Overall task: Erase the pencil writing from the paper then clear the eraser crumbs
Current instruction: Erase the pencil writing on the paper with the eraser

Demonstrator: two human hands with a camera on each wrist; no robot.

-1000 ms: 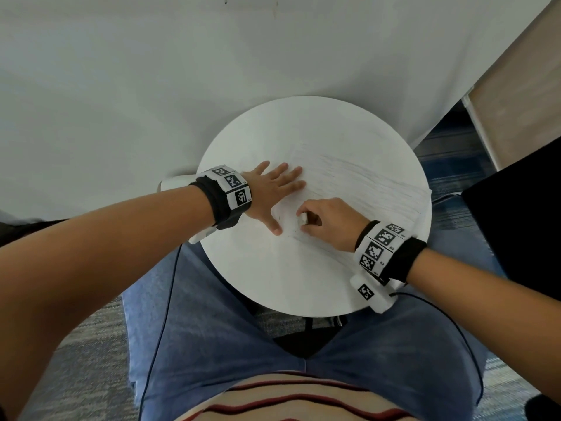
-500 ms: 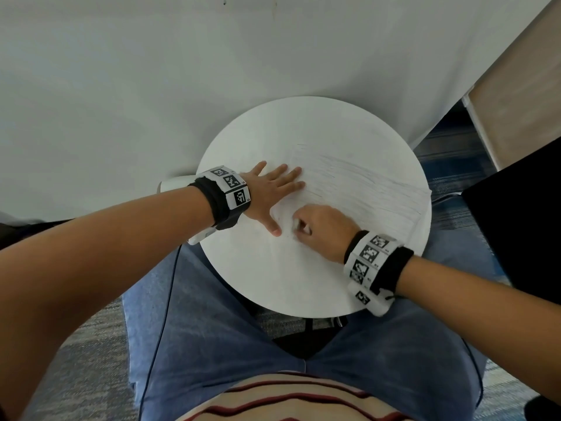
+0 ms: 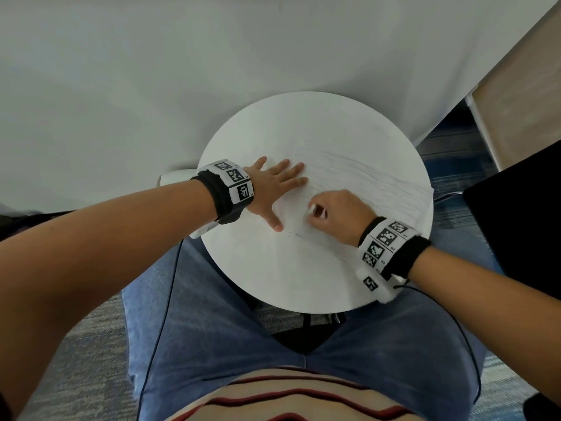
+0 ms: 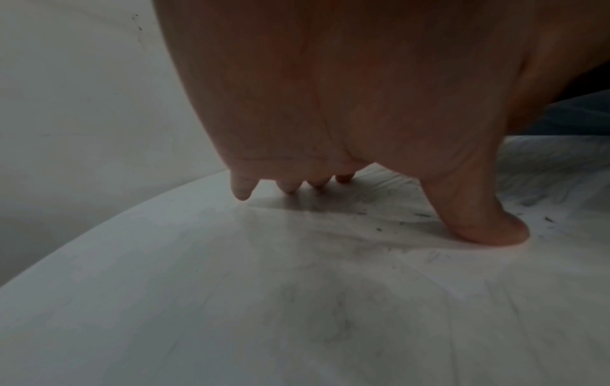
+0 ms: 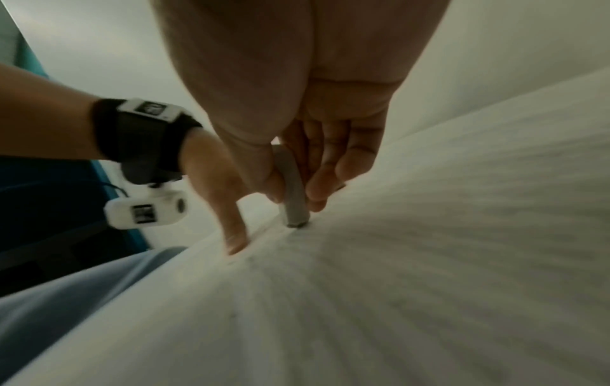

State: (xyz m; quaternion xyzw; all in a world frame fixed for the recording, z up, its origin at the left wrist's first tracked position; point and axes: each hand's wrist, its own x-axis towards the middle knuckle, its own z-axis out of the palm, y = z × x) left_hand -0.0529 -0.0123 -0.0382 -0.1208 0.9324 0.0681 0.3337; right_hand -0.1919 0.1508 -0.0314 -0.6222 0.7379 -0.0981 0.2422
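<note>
A sheet of paper (image 3: 368,180) with faint pencil lines lies on the round white table (image 3: 273,278). My left hand (image 3: 280,189) rests flat with spread fingers on the paper's left part, the thumb (image 4: 488,229) pressing down. My right hand (image 3: 315,212) pinches a small whitish eraser (image 5: 293,198) between thumb and fingers, its tip touching the paper just right of the left thumb. Dark eraser crumbs (image 4: 422,215) lie scattered on the paper around the left thumb. The right wrist view is blurred by motion.
A white wall rises close behind the table. A black object (image 3: 516,226) stands at the right, and a white device (image 3: 173,179) sits at the table's left edge. My lap in blue jeans (image 3: 212,335) is under the near rim, with a thin cable (image 3: 161,329) across it.
The right hand with the eraser slid toward me and left, then back away and to the right across the paper. The left hand stayed pressed in place.
</note>
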